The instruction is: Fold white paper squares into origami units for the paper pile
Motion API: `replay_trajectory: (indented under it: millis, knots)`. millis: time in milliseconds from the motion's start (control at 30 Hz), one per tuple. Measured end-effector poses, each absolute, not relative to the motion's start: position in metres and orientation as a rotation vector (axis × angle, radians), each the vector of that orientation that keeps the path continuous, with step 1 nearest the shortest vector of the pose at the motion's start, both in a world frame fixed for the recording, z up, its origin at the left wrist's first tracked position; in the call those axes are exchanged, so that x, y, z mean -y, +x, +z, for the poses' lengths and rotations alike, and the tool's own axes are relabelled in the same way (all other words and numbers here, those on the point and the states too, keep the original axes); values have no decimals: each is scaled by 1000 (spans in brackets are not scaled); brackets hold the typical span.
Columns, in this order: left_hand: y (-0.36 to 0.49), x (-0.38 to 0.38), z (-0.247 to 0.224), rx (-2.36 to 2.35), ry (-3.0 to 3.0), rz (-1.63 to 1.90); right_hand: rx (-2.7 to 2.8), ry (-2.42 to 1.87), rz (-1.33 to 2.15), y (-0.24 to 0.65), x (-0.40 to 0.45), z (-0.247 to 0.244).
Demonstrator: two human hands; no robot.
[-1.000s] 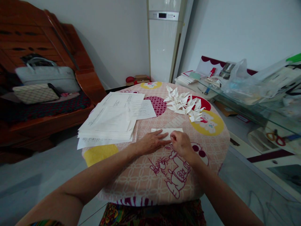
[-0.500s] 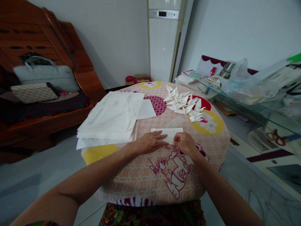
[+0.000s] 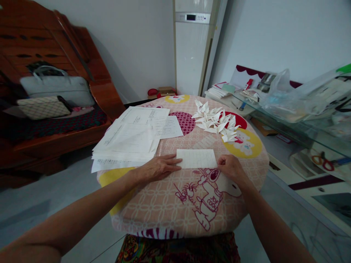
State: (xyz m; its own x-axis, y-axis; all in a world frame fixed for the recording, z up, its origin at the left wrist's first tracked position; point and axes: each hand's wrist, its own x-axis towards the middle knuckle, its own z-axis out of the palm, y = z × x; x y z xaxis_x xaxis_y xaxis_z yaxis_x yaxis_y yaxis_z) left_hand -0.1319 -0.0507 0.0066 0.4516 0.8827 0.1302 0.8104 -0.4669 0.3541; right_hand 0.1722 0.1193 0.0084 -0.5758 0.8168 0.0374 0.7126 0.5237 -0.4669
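Observation:
A white sheet of paper (image 3: pixel 196 158), folded into a wide strip, lies flat on the round table with its long side facing me. Faint lines show on it. My left hand (image 3: pixel 157 168) is open, its outstretched fingertips resting at the strip's left end. At the lower right corner, my right hand (image 3: pixel 231 168) is closed, with curled fingers and thumb together on the paper's edge. Beyond the strip sits a cluster of folded white paper cranes (image 3: pixel 216 120). A stack of printed sheets (image 3: pixel 128 135) lies to the left.
A patterned cloth (image 3: pixel 153 212) covers the table. On the right, a glass-topped stand (image 3: pixel 296 120) holds plastic bags and papers, with scissors (image 3: pixel 323 162) on a lower level. A wooden bench (image 3: pixel 104 98) with bags stands at left. Behind the table is a tall white cabinet unit (image 3: pixel 190 54).
My right hand has slid right along the near edge of the paper to its corner. My left hand has drawn back left, so more of the strip shows.

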Motion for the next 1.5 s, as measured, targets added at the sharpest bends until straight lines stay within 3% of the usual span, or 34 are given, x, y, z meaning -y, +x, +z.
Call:
replay_trajectory:
  millis: [167,300,433,633,900,1133,1500]
  knots:
    - [-143,64,22,-1504,2301,588,2390,-1326,667,176,-123,8]
    - [-137,49,15,-1773,2098,846,2208,-1145,449,155,-126,5]
    - [-123,26,3,-1854,1926,969,2393,-703,487,115,-126,6]
    - [-108,21,0,-1883,1974,891,2645,-677,631,74,-116,16]
    - [-125,27,1,-1395,1751,1274,2300,-637,979,104,-113,55]
    - [-133,22,40,-1305,2141,1189,1918,-284,1329,139,-124,90]
    - [-111,32,54,-1077,2652,1230,2018,-170,1175,163,-110,62]
